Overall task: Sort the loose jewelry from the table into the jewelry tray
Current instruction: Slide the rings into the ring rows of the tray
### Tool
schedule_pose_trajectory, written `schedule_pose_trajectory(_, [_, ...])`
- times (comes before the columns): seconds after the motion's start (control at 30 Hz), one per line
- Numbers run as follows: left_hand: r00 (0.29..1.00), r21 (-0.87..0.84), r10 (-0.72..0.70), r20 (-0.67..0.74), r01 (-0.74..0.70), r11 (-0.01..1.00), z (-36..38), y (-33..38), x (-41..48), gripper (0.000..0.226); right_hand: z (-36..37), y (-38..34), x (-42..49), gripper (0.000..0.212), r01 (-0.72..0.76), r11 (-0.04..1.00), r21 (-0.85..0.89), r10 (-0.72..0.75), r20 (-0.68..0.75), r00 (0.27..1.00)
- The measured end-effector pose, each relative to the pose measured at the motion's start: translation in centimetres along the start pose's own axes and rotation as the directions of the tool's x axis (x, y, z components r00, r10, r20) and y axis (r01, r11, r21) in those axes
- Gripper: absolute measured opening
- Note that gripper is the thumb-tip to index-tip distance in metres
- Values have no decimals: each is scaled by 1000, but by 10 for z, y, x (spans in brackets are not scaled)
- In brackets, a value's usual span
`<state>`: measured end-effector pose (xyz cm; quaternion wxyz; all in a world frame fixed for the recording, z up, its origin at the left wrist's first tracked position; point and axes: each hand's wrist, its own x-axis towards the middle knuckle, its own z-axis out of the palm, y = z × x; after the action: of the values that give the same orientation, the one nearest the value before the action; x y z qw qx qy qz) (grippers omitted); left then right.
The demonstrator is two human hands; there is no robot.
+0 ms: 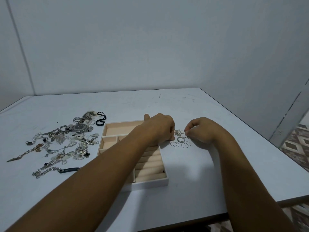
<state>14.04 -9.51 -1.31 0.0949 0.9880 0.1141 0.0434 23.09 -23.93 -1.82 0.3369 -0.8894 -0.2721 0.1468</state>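
Observation:
A white jewelry tray (151, 183) with peach compartments and ring rolls lies in the middle of the table. Just right of its far end sits a small cluster of silver rings (181, 139) and thin hoops (174, 144). My left hand (159, 127) reaches across the tray, its fingers curled down at the left edge of the rings; whether it holds one is hidden. My right hand (200, 129) pinches a thin ring at the cluster's right side. A big tangle of loose jewelry (58, 144) with a silver watch (80, 127) lies left of the tray.
Black hair ties (100, 118) lie at the far end of the pile. The white table (209, 173) ends close on the right and at the front. Grey walls stand behind it, and patterned floor shows at the far right.

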Motion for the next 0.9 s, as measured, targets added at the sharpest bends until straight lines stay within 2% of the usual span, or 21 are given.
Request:
schedule_pose_trajectory(0.1, [1000,74,-14,-6,14,997,-2,-2,-2,21,2,-2,0,5,7,1000,-11,-7,8,1000])
schedule_pose_trajectory(0.27, [1000,41,-23,-3,23,999,-2,-5,-3,8,3,0,0,5,47,997,-55,-47,-5,999])
schedule_pose_trajectory(0.43, [997,20,-60,49,59,998,-4,0,-1,11,3,0,-5,6,78,978,-192,-85,-29,996])
schedule_pose_trajectory(0.63, [993,72,-95,67,90,993,-6,8,-2,8,4,-4,-4,3,81,971,-225,-91,-31,995])
schedule_pose_trajectory(0.77, [997,202,-81,-5,80,976,-3,5,-8,27,0,-4,-4,6,64,967,-245,-73,-29,997])
schedule_pose_trajectory(0.9, [997,160,-58,-43,64,985,1,1,-9,7,-13,2,-10,9,58,964,-260,-57,12,998])
